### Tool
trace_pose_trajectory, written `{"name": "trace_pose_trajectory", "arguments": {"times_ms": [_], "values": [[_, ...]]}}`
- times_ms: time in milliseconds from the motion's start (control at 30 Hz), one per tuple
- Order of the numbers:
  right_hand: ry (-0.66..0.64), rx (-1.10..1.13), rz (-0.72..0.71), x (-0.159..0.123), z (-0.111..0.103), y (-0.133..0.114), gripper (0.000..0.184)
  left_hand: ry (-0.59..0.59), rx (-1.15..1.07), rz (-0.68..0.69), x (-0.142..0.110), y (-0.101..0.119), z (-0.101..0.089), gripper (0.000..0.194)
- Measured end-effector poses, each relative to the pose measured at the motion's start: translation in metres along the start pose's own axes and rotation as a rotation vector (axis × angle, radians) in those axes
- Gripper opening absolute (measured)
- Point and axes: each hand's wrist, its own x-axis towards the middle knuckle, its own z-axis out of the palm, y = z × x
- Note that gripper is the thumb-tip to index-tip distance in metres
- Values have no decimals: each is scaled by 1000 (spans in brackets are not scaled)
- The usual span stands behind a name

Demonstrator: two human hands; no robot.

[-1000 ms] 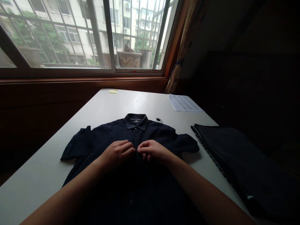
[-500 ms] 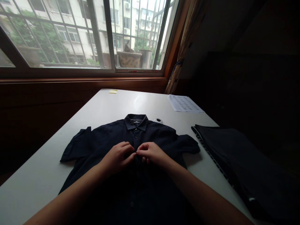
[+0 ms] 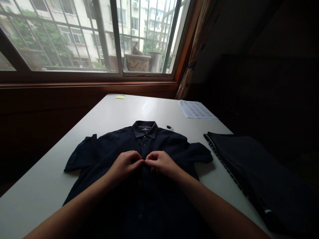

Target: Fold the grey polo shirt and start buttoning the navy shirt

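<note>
A dark navy short-sleeved shirt (image 3: 112, 142) lies face up, collar away from me, sleeves spread to both sides. At the middle of its button front, my left hand (image 3: 127, 163) pinches the cloth between thumb and forefinger. My right hand (image 3: 160, 162) pinches at the same spot from the other side, its other fingers curled under. The fingertips of both hands nearly meet. Whatever button lies between them is hidden. Small buttons show above the hands on the placket (image 3: 144, 145), and fainter ones below.
The shirt rests on a white table (image 3: 94, 116). Folded dark clothing (image 3: 249, 159) lies along its right side. Printed papers (image 3: 196, 109) are at the far right, a yellow sticky note (image 3: 120, 97) at the far edge. A round cable hole (image 3: 169, 128) sits beside the collar. A barred window (image 3: 87, 39) stands beyond.
The left hand's fingers have curled in a little, and its thumb now lies straighter toward the right fingertips. The right hand and the shirt have hardly moved.
</note>
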Motion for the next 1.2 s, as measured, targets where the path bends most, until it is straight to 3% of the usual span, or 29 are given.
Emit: {"name": "trace_pose_trajectory", "arguments": {"times_ms": [800, 1200], "values": [[-34, 64, -46, 1, -3, 0, 29, -24, -36, -82, 0, -1, -6, 24], [37, 51, -65, 6, -1, 12, 21, -32, -38, -128, 1, 2, -8, 25]]}}
